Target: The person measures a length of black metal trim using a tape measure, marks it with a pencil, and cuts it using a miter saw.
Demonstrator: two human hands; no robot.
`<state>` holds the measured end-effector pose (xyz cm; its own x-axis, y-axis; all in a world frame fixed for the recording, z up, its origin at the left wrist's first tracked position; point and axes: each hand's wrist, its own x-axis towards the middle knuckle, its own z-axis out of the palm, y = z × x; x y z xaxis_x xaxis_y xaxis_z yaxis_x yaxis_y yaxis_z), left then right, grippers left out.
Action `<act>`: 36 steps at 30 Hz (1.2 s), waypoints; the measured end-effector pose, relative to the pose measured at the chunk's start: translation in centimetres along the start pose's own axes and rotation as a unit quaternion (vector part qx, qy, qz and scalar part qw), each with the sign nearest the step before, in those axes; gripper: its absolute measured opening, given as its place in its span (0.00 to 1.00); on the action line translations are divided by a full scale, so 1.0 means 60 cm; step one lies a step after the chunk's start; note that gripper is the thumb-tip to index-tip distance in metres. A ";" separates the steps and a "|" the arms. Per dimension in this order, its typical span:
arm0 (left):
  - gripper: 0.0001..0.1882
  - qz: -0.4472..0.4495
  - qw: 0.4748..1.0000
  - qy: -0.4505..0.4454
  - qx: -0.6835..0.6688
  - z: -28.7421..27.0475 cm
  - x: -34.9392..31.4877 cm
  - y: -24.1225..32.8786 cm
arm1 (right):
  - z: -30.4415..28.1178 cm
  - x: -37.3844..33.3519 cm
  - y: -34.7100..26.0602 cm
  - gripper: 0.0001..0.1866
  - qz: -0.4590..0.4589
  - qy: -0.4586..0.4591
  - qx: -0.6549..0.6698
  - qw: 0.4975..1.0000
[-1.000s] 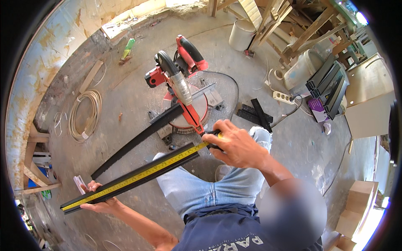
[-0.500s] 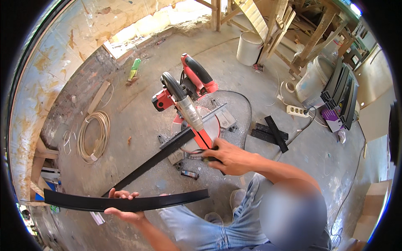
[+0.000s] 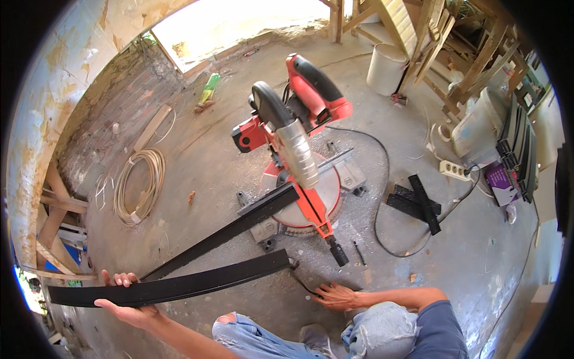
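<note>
My left hand (image 3: 133,294) grips a long black profile strip (image 3: 209,284), fingers above and thumb along its lower edge. Beside my right leg, my right hand (image 3: 336,297) is low at the floor, its fingers closed on the end of a thin dark strap (image 3: 304,283). That strap runs up to a small dark object (image 3: 293,263), mostly hidden behind the profile's right end. A second black profile (image 3: 224,234) lies across the base of a red and black miter saw (image 3: 308,152) and slants down to the left. A slim dark pen-like stick (image 3: 360,253) lies near the saw.
A coil of beige cable (image 3: 139,186) lies left by a wooden batten. Short black offcuts (image 3: 418,204) are stacked right of the saw, circled by its black cord. Further right are a white power strip (image 3: 454,170), buckets and more black profiles. A green bottle (image 3: 209,87) lies behind.
My right hand has moved from the saw's front down to the floor near my leg. The profile in my left hand has shifted slightly left. The view has turned, moving the saw rightward.
</note>
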<state>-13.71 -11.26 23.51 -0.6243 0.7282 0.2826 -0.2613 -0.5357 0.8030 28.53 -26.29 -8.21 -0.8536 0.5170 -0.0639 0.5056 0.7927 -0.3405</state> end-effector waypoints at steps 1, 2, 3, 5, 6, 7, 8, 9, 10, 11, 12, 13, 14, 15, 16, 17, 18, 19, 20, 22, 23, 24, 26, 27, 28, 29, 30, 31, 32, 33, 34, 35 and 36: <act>0.41 0.015 1.000 -0.008 -0.011 -0.014 0.000 0.011 | -0.019 0.029 -0.004 0.30 -0.015 -0.006 0.000 1.000; 0.41 0.019 1.000 -0.007 -0.006 -0.030 -0.003 0.014 | -0.042 0.053 -0.005 0.30 -0.026 -0.017 -0.001 1.000; 0.41 0.037 0.999 0.028 -0.008 -0.039 -0.006 0.017 | -0.088 0.086 -0.004 0.32 0.006 0.017 0.064 0.998; 0.44 0.064 0.995 0.075 -0.023 -0.067 -0.013 0.030 | -0.143 0.166 0.023 0.29 -0.002 0.098 0.082 0.992; 0.44 0.065 0.995 0.075 -0.020 -0.097 -0.013 0.040 | -0.149 0.225 0.053 0.24 -0.047 0.255 -0.004 0.966; 0.49 0.080 0.996 0.034 -0.018 -0.142 -0.010 0.050 | -0.152 0.290 0.077 0.22 -0.060 0.287 -0.034 0.955; 0.53 0.095 0.995 -0.008 -0.019 -0.187 -0.005 0.060 | -0.159 0.352 0.111 0.21 -0.096 0.293 -0.082 0.948; 0.58 0.096 0.994 -0.051 -0.023 -0.242 0.003 0.081 | -0.174 0.408 0.129 0.21 -0.076 0.245 -0.065 0.964; 0.58 0.095 0.994 -0.054 -0.021 -0.237 0.000 0.084 | -0.178 0.454 0.137 0.20 -0.052 0.193 -0.051 0.978; 0.59 0.129 0.992 0.005 0.005 -0.213 -0.012 0.075 | -0.155 0.490 0.158 0.21 -0.026 0.208 -0.118 0.971; 0.60 0.160 0.985 0.065 0.026 -0.189 -0.025 0.061 | -0.128 0.513 0.188 0.22 0.004 0.218 -0.187 0.958; 0.63 0.149 0.987 0.064 0.019 -0.178 -0.036 0.066 | -0.118 0.533 0.196 0.22 0.007 0.221 -0.189 0.957; 0.63 0.150 0.987 0.060 0.017 -0.203 -0.025 0.076 | -0.113 0.548 0.198 0.20 0.023 0.237 -0.185 0.953; 0.61 0.136 0.990 0.026 -0.023 -0.257 -0.008 0.092 | -0.108 0.554 0.195 0.18 0.036 0.251 -0.178 0.951; 0.60 0.119 0.991 -0.004 -0.059 -0.296 0.001 0.102 | -0.100 0.553 0.186 0.18 0.035 0.246 -0.176 0.952; 0.56 0.113 0.992 -0.031 -0.049 -0.308 -0.003 0.105 | -0.093 0.545 0.175 0.15 0.012 0.268 -0.164 0.949; 0.56 0.110 0.992 -0.027 -0.050 -0.285 -0.018 0.103 | -0.091 0.535 0.169 0.13 -0.011 0.290 -0.155 0.944; 0.54 0.110 0.994 0.010 0.009 -0.233 -0.040 0.095 | -0.081 0.518 0.152 0.11 0.000 0.288 -0.127 0.949; 0.53 0.122 0.988 0.050 0.084 -0.205 -0.054 0.113 | -0.090 0.508 0.095 0.09 0.025 0.266 -0.089 0.960; 0.51 0.116 0.987 0.067 0.092 -0.195 -0.061 0.110 | -0.135 0.434 0.016 0.16 0.032 0.198 -0.078 0.977; 0.49 0.095 0.989 0.075 0.089 -0.182 -0.063 0.089 | -0.119 0.397 0.004 0.19 0.053 0.247 -0.093 0.963; 0.49 0.088 0.990 0.073 0.083 -0.168 -0.063 0.068 | -0.105 0.372 -0.001 0.19 0.060 0.242 -0.098 0.963; 0.45 0.086 0.982 0.142 0.086 -0.142 -0.065 0.027 | -0.073 0.336 -0.008 0.22 0.077 0.249 -0.047 0.964; 0.41 0.057 0.981 0.175 0.067 -0.127 -0.065 0.008 | -0.060 0.316 -0.009 0.22 0.083 0.248 -0.048 0.964; 0.41 0.055 0.981 0.174 0.065 -0.119 -0.065 -0.007 | -0.051 0.296 -0.008 0.22 0.082 0.249 -0.051 0.964; 0.40 0.025 0.980 0.190 0.051 -0.113 -0.066 -0.020 | -0.043 0.280 -0.007 0.23 0.081 0.250 -0.053 0.963; 0.39 -0.004 0.978 0.206 0.036 -0.105 -0.067 -0.033 | -0.042 0.267 -0.005 0.23 0.081 0.250 -0.055 0.963; 0.35 -0.010 0.970 0.241 0.033 -0.092 -0.067 -0.046 | -0.041 0.259 -0.001 0.24 0.081 0.238 -0.058 0.966; 0.35 -0.007 0.970 0.242 0.031 -0.088 -0.064 -0.063 | -0.040 0.253 0.003 0.24 0.080 0.226 -0.061 0.969; 0.33 -0.026 0.962 0.269 0.026 -0.087 -0.064 -0.085 | -0.038 0.248 0.010 0.25 0.084 0.208 -0.040 0.974; 0.30 -0.046 0.954 0.295 0.021 -0.079 -0.064 -0.108 | -0.035 0.243 0.014 0.25 0.083 0.207 -0.042 0.974; 0.28 -0.056 0.947 0.316 0.021 -0.069 -0.069 -0.135 | -0.031 0.238 0.016 0.26 0.080 0.217 -0.035 0.972; 0.25 -0.067 0.940 0.335 0.020 -0.058 -0.075 -0.164 | -0.031 0.233 0.023 0.27 0.079 0.226 -0.029 0.971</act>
<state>-10.89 -10.77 12.52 -0.9144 0.3488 -0.2054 -0.3515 -0.4325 0.8303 17.53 -17.36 -7.83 -0.6299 0.7116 0.3112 0.6423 0.7025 -0.3063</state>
